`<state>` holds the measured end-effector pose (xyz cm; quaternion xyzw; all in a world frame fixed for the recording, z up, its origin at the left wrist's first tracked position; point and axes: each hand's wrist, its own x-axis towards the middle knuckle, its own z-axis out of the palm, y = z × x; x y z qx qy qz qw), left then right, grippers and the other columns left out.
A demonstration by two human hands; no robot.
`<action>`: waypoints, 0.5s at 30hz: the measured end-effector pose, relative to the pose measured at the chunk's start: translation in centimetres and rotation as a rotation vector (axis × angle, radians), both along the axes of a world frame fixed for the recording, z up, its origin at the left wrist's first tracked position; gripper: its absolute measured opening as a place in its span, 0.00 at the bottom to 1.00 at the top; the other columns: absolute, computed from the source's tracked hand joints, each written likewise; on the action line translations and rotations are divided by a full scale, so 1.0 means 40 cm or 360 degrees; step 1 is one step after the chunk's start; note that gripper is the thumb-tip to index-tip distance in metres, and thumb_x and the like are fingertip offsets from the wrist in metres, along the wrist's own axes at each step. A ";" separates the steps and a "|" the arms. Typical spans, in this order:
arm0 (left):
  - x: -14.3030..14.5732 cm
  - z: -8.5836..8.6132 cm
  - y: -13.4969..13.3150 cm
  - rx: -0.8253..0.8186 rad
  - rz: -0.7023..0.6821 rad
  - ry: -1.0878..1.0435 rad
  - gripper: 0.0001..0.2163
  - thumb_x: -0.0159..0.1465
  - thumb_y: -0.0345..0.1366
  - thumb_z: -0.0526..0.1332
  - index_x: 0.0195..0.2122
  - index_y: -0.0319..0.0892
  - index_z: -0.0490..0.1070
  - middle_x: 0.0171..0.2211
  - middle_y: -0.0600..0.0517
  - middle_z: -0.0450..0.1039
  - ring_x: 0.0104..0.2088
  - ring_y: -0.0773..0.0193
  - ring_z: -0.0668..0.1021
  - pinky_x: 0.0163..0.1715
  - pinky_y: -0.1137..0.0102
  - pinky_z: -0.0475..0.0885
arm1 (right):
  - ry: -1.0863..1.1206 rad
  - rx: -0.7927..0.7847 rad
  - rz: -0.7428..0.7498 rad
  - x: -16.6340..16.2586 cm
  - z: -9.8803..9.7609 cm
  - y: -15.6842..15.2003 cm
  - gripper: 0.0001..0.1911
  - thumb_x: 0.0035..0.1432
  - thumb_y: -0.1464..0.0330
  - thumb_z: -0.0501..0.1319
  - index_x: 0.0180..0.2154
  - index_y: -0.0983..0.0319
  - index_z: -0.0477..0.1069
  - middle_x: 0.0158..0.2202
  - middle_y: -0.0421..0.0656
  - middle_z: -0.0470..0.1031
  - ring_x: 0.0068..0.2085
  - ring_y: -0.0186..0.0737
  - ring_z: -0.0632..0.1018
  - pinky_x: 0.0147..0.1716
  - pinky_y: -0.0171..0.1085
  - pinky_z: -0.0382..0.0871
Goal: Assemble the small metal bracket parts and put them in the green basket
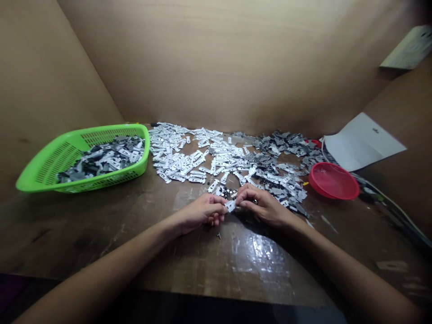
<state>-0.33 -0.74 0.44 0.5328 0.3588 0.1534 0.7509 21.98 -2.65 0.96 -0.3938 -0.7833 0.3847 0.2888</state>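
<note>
My left hand (202, 212) and my right hand (261, 206) meet at the middle of the worn wooden table (101, 234). Both pinch one small white metal plate (231, 205) between their fingertips. Just beyond the hands lie a few tiny dark round parts (227, 193). A tiny dark piece (218, 235) lies on the table below my left hand.
A heap of white metal plates (189, 155) and a heap of grey metal plates (280, 166) spread across the back. A green basket (50, 157) at left holds joined pieces. A red bowl (332, 181), white paper (362, 141) and a cable (398, 209) are at right. Cardboard walls surround the table.
</note>
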 end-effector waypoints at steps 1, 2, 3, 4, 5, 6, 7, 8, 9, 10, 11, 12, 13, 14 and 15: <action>0.000 0.002 0.001 -0.0012 -0.0005 -0.0002 0.11 0.54 0.34 0.59 0.38 0.36 0.70 0.23 0.54 0.66 0.19 0.75 0.66 0.19 0.78 0.56 | 0.0000 0.0005 0.0001 0.000 0.001 0.000 0.07 0.59 0.69 0.55 0.36 0.61 0.71 0.40 0.44 0.67 0.43 0.38 0.70 0.46 0.39 0.62; -0.001 0.004 0.001 -0.0022 -0.0008 -0.0003 0.11 0.54 0.34 0.59 0.38 0.36 0.69 0.23 0.54 0.66 0.19 0.75 0.66 0.19 0.78 0.56 | 0.0003 0.0008 0.0000 0.001 0.001 -0.001 0.07 0.59 0.69 0.55 0.36 0.61 0.71 0.40 0.44 0.67 0.43 0.38 0.70 0.46 0.39 0.62; -0.001 0.006 0.002 -0.0030 -0.0010 -0.0003 0.11 0.54 0.34 0.59 0.38 0.36 0.69 0.23 0.54 0.67 0.19 0.75 0.66 0.19 0.78 0.56 | 0.0006 0.0009 0.0001 0.001 0.002 -0.001 0.07 0.59 0.69 0.55 0.36 0.61 0.71 0.41 0.44 0.67 0.44 0.38 0.70 0.47 0.40 0.62; -0.002 0.007 0.002 -0.0033 -0.0012 -0.0004 0.10 0.54 0.34 0.59 0.37 0.36 0.69 0.23 0.54 0.67 0.19 0.75 0.66 0.19 0.78 0.56 | 0.0009 0.0012 0.0003 0.001 0.004 -0.001 0.07 0.59 0.69 0.55 0.36 0.61 0.71 0.41 0.44 0.68 0.44 0.38 0.70 0.47 0.40 0.62; -0.002 0.008 0.002 -0.0031 -0.0012 -0.0005 0.10 0.54 0.34 0.59 0.36 0.36 0.69 0.23 0.54 0.67 0.19 0.75 0.66 0.19 0.78 0.56 | 0.0015 0.0017 0.0005 0.001 0.006 -0.002 0.07 0.59 0.69 0.55 0.36 0.61 0.71 0.41 0.45 0.68 0.44 0.38 0.70 0.47 0.40 0.62; -0.003 0.009 0.001 -0.0025 -0.0012 -0.0007 0.09 0.54 0.34 0.59 0.36 0.36 0.69 0.23 0.54 0.67 0.19 0.75 0.66 0.19 0.78 0.56 | 0.0024 0.0025 0.0002 0.001 0.008 -0.002 0.06 0.58 0.69 0.56 0.36 0.61 0.72 0.42 0.45 0.68 0.44 0.39 0.70 0.47 0.40 0.62; -0.003 0.009 0.001 -0.0016 -0.0013 -0.0009 0.09 0.54 0.35 0.59 0.35 0.36 0.69 0.23 0.54 0.67 0.19 0.75 0.66 0.19 0.78 0.56 | 0.0034 0.0032 -0.0012 0.001 0.011 -0.002 0.06 0.57 0.69 0.57 0.36 0.61 0.72 0.42 0.45 0.68 0.45 0.39 0.70 0.47 0.40 0.62; -0.003 0.009 0.000 -0.0006 -0.0016 -0.0010 0.08 0.55 0.35 0.59 0.34 0.36 0.69 0.23 0.54 0.67 0.19 0.75 0.65 0.19 0.78 0.56 | 0.0048 0.0039 -0.0047 0.001 0.013 -0.002 0.06 0.57 0.68 0.58 0.36 0.61 0.72 0.42 0.45 0.69 0.44 0.39 0.70 0.47 0.40 0.62; -0.003 0.010 0.000 0.0002 -0.0020 -0.0009 0.08 0.55 0.35 0.59 0.34 0.36 0.69 0.23 0.54 0.67 0.19 0.75 0.65 0.19 0.78 0.56 | 0.0065 0.0037 -0.0120 0.002 0.015 -0.001 0.06 0.56 0.67 0.58 0.36 0.61 0.72 0.40 0.44 0.69 0.43 0.39 0.71 0.45 0.40 0.63; -0.003 0.010 0.000 0.0009 -0.0022 -0.0004 0.08 0.55 0.35 0.59 0.34 0.36 0.69 0.23 0.54 0.67 0.19 0.75 0.65 0.19 0.78 0.56 | 0.0084 0.0019 -0.0228 0.003 0.017 -0.001 0.07 0.56 0.66 0.58 0.36 0.61 0.72 0.38 0.43 0.70 0.41 0.38 0.71 0.43 0.38 0.64; -0.002 0.011 -0.001 0.0017 -0.0022 0.0005 0.08 0.55 0.35 0.59 0.34 0.37 0.69 0.23 0.54 0.67 0.19 0.75 0.65 0.19 0.78 0.56 | 0.0102 -0.0021 -0.0347 0.004 0.018 -0.002 0.08 0.56 0.64 0.58 0.35 0.61 0.71 0.35 0.42 0.71 0.38 0.37 0.72 0.39 0.37 0.65; -0.002 0.011 -0.001 0.0026 -0.0021 0.0017 0.08 0.54 0.35 0.59 0.33 0.37 0.69 0.23 0.54 0.67 0.19 0.75 0.65 0.19 0.78 0.56 | 0.0114 -0.0090 -0.0452 0.004 0.017 -0.002 0.10 0.57 0.62 0.57 0.35 0.62 0.71 0.32 0.41 0.70 0.33 0.35 0.71 0.34 0.34 0.65; -0.001 0.012 -0.001 0.0041 -0.0023 0.0029 0.07 0.54 0.35 0.59 0.33 0.37 0.69 0.23 0.54 0.67 0.19 0.75 0.66 0.19 0.78 0.56 | 0.0118 -0.0187 -0.0521 0.004 0.015 -0.003 0.12 0.57 0.61 0.57 0.33 0.63 0.71 0.28 0.40 0.69 0.29 0.33 0.70 0.29 0.32 0.63; -0.001 0.012 -0.001 0.0058 -0.0029 0.0037 0.08 0.54 0.35 0.59 0.33 0.37 0.69 0.23 0.54 0.67 0.19 0.75 0.66 0.19 0.78 0.57 | 0.0117 -0.0310 -0.0543 0.003 0.011 -0.005 0.14 0.57 0.59 0.56 0.31 0.63 0.71 0.24 0.38 0.68 0.24 0.31 0.67 0.23 0.31 0.60; -0.001 0.013 -0.002 0.0080 -0.0040 0.0040 0.08 0.55 0.35 0.58 0.33 0.37 0.69 0.23 0.54 0.67 0.19 0.75 0.66 0.19 0.78 0.57 | 0.0113 -0.0445 -0.0525 0.001 0.007 -0.007 0.17 0.57 0.57 0.55 0.30 0.64 0.70 0.21 0.38 0.66 0.21 0.29 0.65 0.20 0.30 0.57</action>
